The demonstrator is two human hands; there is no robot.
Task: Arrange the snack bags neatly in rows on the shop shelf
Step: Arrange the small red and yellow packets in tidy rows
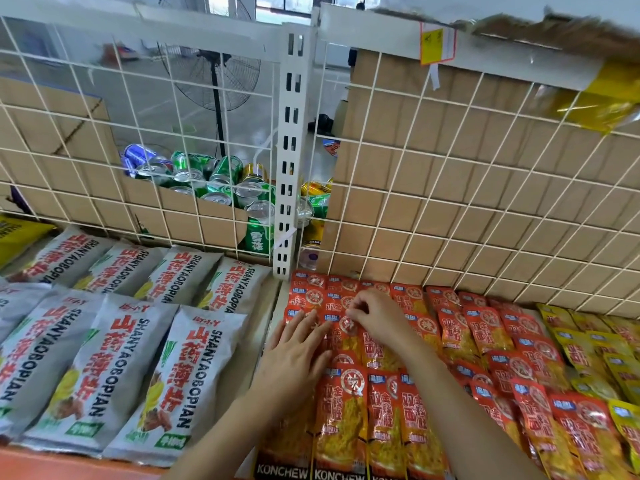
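At the far left we see grey bags [104, 358] lying in two rows on the shelf [258, 341]. Behind the wire grid [450, 202], cans [214, 181] sit in a cardboard box. Our left hand [298, 351] lies flat with straight fingers on the red bags [346, 410] at their left end, grasping nothing. Just beside it, our right hand [377, 317] has curled fingers that pinch the top of a red bag [348, 327] near the back. The red bags overlap in rows, and yellow bags [588, 348] lie further right.
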